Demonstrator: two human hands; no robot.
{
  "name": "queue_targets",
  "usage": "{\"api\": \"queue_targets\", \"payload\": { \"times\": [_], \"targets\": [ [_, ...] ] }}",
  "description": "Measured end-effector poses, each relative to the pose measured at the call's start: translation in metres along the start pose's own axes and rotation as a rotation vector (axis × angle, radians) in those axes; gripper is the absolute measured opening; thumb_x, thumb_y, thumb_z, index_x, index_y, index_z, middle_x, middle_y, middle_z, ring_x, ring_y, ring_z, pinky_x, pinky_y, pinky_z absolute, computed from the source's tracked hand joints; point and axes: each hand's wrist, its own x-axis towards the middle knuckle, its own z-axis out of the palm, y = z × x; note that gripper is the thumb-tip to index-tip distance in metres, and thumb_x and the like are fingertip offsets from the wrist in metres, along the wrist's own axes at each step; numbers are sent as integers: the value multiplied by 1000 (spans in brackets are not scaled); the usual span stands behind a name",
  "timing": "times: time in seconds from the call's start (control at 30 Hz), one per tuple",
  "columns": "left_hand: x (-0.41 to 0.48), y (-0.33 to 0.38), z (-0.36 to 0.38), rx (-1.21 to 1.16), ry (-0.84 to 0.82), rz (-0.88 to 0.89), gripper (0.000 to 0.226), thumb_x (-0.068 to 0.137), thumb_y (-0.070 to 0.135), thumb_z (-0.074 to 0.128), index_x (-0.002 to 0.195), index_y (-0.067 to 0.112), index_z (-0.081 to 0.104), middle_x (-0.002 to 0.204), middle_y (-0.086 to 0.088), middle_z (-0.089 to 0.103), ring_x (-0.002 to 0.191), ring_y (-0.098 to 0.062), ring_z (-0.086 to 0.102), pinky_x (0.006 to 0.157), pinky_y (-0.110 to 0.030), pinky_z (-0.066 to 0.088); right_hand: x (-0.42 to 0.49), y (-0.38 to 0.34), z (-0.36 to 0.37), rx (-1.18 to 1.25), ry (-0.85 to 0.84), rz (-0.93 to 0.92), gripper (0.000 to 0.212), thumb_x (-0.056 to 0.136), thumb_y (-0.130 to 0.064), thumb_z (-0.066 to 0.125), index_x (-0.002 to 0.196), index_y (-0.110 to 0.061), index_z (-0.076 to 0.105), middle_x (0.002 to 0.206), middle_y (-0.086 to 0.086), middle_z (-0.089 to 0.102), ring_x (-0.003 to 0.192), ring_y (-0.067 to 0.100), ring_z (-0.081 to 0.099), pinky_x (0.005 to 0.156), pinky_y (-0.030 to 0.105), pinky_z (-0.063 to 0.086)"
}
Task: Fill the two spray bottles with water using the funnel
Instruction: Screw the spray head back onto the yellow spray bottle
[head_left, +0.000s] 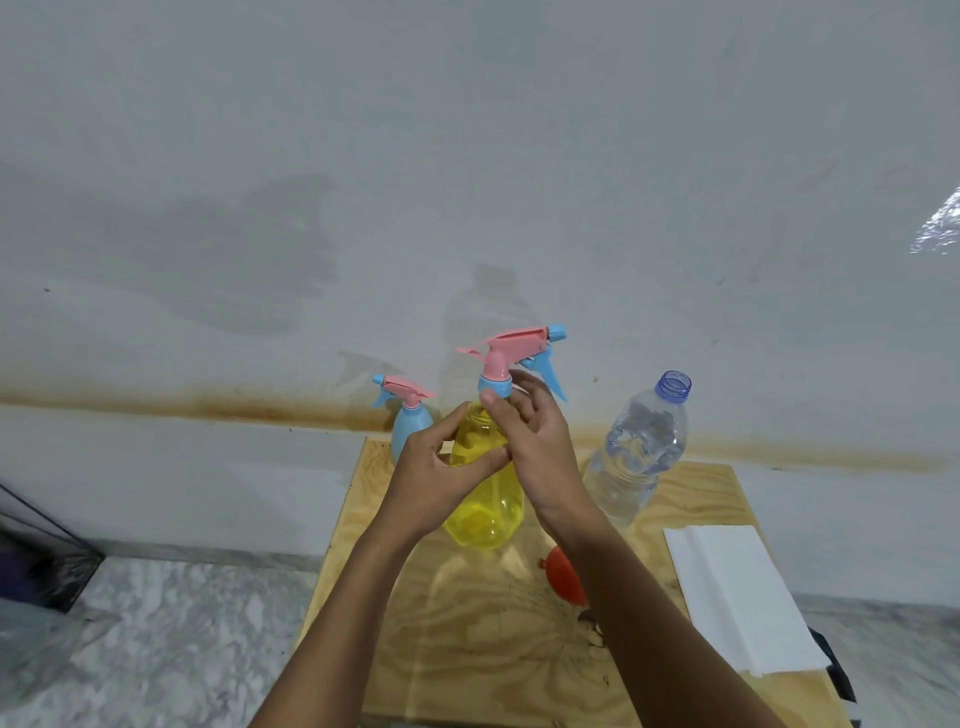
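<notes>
The yellow spray bottle (485, 499) is stood upright in the middle of the plywood table (467, 649), and it's see-through, so the wood grain can be made out through the lower half. It's topped with a pink trigger head (511, 345) with a blue nozzle and trigger, sat on a blue collar (493, 385).

The body is gripped by the left hand (431, 467), fingers (447, 423) curled round the upper part. The neck right under the collar is pinched by the right hand (540, 441), thumb in front, the rest wrapped behind.

A smaller blue spray bottle (408, 434) with the same pink head is parked at the far left edge. A clear water bottle (639, 457), cap off, is stood to the right. The orange funnel (563, 577) is left lying nearer, half hidden by the right forearm. A folded white paper towel (737, 592) is laid at the right edge.
</notes>
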Motion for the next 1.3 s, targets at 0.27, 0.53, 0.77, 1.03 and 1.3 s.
{"api": "queue_targets", "payload": {
  "times": [0.27,0.53,0.77,1.03,1.3],
  "targets": [
    [-2,2,1,-18,-19,1,42,81,18,80,119,31,67,103,16,75,99,2,68,81,-12,51,1,-2,-8,14,39,-31,28,88,-12,72,115,-6,65,97,2,72,92,13,70,82,30,57],
    [-1,3,1,-17,-31,-26,41,81,22,81,119,28,69,98,14,75,95,1,69,77,-12,52,10,-11,-22,-155,-90,-3,21,94,-28,65,112,-18,69,103,7,72,97,16,67,90,37,53],
    [-2,-2,0,13,-31,-37,47,72,45,80,116,36,69,107,17,74,105,-1,66,97,-36,53,11,-13,-18,-138,-146,-36,40,86,-24,69,123,-13,59,122,9,67,113,14,64,92,28,54],
    [-4,0,0,17,-67,-11,51,80,27,81,128,33,65,109,17,73,108,0,65,90,-27,53,10,-17,-17,-206,-85,-50,20,90,-15,70,110,-9,69,100,2,73,89,7,69,80,25,54],
    [-4,-2,-2,35,-63,12,43,81,24,80,116,45,65,105,17,74,104,-2,67,93,-36,56,11,-21,-27,-237,-239,-35,25,96,-20,60,118,-11,69,120,3,72,116,19,65,100,34,53]
  ]
}}
